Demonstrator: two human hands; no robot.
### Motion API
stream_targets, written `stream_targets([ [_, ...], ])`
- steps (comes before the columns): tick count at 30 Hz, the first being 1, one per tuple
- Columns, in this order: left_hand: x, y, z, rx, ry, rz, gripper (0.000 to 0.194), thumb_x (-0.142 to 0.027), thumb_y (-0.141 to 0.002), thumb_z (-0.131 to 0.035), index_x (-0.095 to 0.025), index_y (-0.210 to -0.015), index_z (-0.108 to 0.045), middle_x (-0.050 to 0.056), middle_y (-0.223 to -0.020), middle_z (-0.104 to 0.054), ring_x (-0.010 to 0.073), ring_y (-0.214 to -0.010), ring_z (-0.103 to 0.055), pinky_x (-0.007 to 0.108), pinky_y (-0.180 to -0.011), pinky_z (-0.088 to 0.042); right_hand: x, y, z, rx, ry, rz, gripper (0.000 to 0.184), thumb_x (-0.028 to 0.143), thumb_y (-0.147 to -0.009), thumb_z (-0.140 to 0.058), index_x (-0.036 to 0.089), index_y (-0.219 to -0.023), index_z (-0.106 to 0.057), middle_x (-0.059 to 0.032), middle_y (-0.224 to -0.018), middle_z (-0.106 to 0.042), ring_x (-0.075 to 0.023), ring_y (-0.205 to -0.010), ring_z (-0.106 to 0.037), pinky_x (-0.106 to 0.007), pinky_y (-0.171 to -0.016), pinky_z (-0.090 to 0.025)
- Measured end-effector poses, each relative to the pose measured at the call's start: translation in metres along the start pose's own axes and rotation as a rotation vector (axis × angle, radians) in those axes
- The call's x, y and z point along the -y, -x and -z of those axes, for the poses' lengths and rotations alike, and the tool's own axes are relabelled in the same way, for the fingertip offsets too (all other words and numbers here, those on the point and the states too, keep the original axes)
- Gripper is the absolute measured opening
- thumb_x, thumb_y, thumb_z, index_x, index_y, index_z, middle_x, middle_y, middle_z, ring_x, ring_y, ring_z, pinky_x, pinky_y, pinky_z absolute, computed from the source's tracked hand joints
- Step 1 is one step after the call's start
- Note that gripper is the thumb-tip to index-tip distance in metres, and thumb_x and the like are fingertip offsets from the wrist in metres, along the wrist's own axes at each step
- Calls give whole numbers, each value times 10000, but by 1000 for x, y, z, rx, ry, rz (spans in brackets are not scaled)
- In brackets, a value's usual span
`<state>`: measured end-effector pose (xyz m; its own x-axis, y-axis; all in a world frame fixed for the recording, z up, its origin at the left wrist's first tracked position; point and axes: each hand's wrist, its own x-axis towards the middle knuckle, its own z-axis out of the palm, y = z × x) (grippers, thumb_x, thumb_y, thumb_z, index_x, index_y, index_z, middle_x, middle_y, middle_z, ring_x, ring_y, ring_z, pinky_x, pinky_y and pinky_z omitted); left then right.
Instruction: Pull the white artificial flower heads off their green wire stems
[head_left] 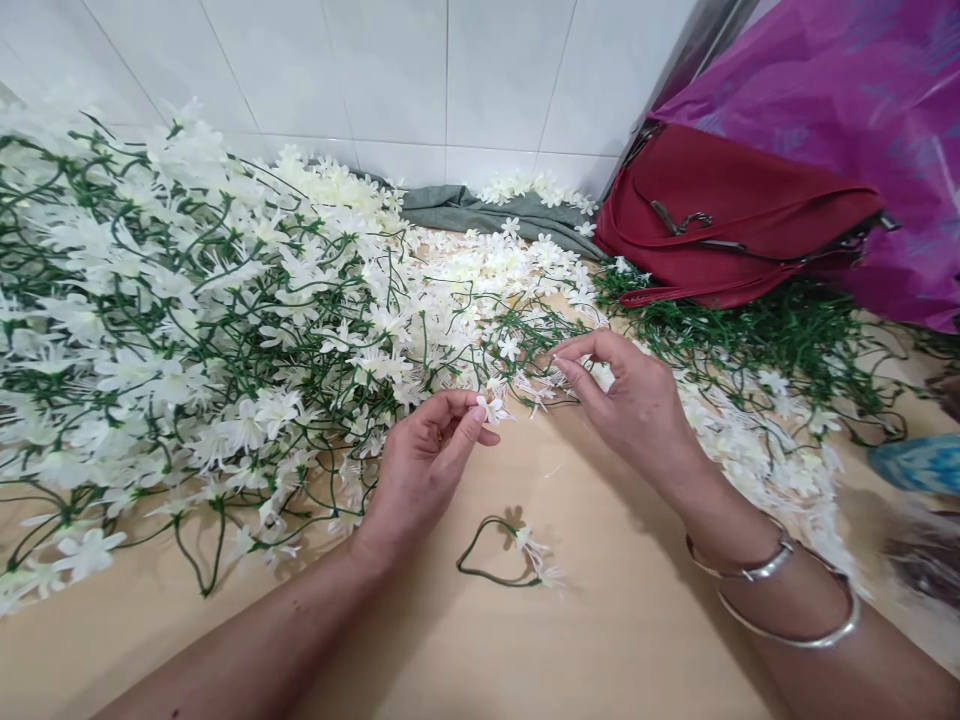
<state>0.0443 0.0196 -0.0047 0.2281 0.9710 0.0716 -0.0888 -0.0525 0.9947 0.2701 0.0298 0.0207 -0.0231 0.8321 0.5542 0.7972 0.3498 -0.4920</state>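
My left hand (424, 465) pinches a small white artificial flower (493, 409) between thumb and forefinger, just above the table. A short distance to its right and farther back, my right hand (630, 400) has thumb and forefinger closed near some green stems (536, 328); what sits at the fingertips is too small to make out. Below both hands, a bent green stem (469, 570) with white petals and stamens at its ends lies on the table (585, 650). Two silver bangles (806, 640) circle my right wrist.
A large heap of white flowers on green stems (187, 330) fills the left. Loose white blossoms (510, 270) lie behind, by a grey-green cloth (450, 207). Green stems (787, 330) lie beneath a red handbag (735, 220) and purple plastic bag (862, 110). White tiles (390, 70) stand behind.
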Motion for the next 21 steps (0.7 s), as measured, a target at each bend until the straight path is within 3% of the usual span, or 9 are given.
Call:
stream_targets([
  [3,-2,0,0,-35,7,21,201,-368,-934,-705,-173,-974,-678,11,-796,-748,165,-777,-769,249,-765,-554,12,2,1,-75,-100,-7,83,187,-945,-656,249,-903,-692,-28,-895,-757,-232,-865,-706,-390,-838,-537],
  [8,-1,-1,0,-58,71,27,228,-380,-908,-741,-169,-989,-707,15,-885,-780,166,-762,-788,244,-750,-580,38,9,-3,56,-347,-17,117,158,-928,-683,251,-898,-748,-36,-933,-761,-218,-905,-706,-374,-835,-553],
  [15,1,0,1,-1,56,28,214,-343,-941,-717,-163,-1058,-719,47,-941,-815,163,-775,-787,269,-796,-621,54,20,-18,63,-387,-147,104,161,-864,-734,247,-863,-674,13,-808,-716,-169,-750,-673,-304,-712,-553],
  [21,2,0,0,43,50,3,195,-328,-946,-714,-160,-1041,-737,61,-976,-816,165,-803,-780,273,-793,-632,58,22,-23,8,-305,-120,145,134,-854,-704,252,-839,-620,22,-772,-687,-155,-702,-649,-279,-681,-555],
])
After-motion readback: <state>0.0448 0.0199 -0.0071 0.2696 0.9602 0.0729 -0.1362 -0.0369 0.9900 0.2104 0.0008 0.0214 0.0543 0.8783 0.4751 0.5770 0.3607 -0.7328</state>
